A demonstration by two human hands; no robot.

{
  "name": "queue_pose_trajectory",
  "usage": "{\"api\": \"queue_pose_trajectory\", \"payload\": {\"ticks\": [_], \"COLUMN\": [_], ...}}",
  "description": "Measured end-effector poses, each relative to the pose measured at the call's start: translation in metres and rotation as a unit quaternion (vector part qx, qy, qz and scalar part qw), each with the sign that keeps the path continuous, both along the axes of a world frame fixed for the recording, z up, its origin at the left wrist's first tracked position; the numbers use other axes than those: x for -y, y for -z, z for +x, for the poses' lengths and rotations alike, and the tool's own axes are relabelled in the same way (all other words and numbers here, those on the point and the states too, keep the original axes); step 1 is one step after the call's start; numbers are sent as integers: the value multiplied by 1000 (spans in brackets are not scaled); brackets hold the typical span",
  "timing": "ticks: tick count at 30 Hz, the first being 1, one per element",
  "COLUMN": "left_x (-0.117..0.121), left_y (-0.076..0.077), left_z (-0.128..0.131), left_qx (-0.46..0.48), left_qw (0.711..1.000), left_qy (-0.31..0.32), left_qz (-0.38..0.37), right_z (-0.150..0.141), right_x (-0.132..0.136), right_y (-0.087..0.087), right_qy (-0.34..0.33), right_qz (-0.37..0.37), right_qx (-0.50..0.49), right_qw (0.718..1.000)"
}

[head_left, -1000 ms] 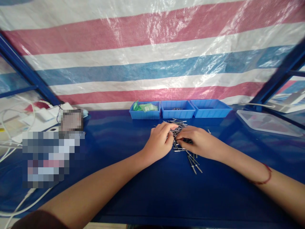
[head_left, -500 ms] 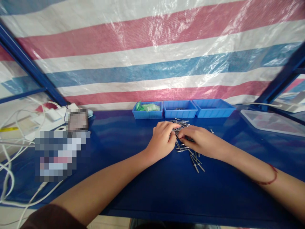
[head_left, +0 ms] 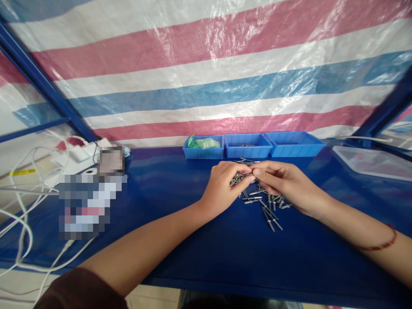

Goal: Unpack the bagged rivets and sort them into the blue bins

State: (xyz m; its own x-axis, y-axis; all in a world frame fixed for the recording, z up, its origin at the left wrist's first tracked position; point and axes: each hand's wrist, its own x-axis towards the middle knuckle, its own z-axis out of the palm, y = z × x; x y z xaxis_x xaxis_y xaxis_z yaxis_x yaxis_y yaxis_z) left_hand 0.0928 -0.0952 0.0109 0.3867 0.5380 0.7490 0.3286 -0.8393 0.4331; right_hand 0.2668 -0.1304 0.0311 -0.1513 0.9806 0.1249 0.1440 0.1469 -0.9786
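Both hands meet over a loose pile of metal blind rivets (head_left: 240,178) on the blue table. My left hand (head_left: 222,186) is closed in a pinch, thumb and index fingertips together, over the pile's left side. Its fingertips touch those of my right hand (head_left: 286,184), also pinched, from the right. A thin piece of metal, seemingly one rivet, shows between the fingertips, mostly hidden by them. Several more rivets (head_left: 272,216) lie in front of the pile, and others are under my right hand.
Behind the pile stand three blue bins: the left bin (head_left: 203,153) with green packets, the middle bin (head_left: 247,151) with a few rivets, and the right bin (head_left: 296,148). A clear plastic lid (head_left: 370,163) lies at right. White cables (head_left: 21,231) and a power strip crowd the left.
My right hand has turned and lifted from the pile, bringing its pinched fingertips to my left hand's. The left thumb has closed toward the index finger. The view has shifted slightly.
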Motion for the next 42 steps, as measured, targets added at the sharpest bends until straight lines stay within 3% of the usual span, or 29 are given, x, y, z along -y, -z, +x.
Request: {"api": "queue_pose_trajectory", "payload": {"ticks": [7, 14, 20, 25, 31, 36, 39, 42], "left_x": [1, 0, -2, -3, -3, -3, -3, -3], "left_y": [-2, -1, 0, 0, 2, 3, 2, 2], "left_z": [-1, -1, -1, -1, 0, 1, 1, 1], "left_qx": [12, 13, 7, -6, -5, -6, -14, -19], "left_qw": [1000, 1000, 1000, 1000, 999, 997, 998, 997], "left_qy": [-6, -11, -22, 0, 13, 3, 0, 4], "left_qz": [7, 10, -8, -21, -52, -71, -67, -68], "right_z": [-4, -7, -6, -2, 5, 22, 30, 31], "right_x": [5, 7, 4, 8, -4, -61, -99, -114], "right_y": [-1, -3, -2, -4, -16, -24, -19, -14], "right_qy": [-2, 20, 47, 49, 121, 237, 251, 267], "right_qz": [-63, -67, 27, 136, 237, 296, 301, 296], "right_qx": [-25, -21, -5, 97, 262, 351, 397, 454], "right_qw": [998, 997, 999, 985, 928, 856, 830, 797]}}
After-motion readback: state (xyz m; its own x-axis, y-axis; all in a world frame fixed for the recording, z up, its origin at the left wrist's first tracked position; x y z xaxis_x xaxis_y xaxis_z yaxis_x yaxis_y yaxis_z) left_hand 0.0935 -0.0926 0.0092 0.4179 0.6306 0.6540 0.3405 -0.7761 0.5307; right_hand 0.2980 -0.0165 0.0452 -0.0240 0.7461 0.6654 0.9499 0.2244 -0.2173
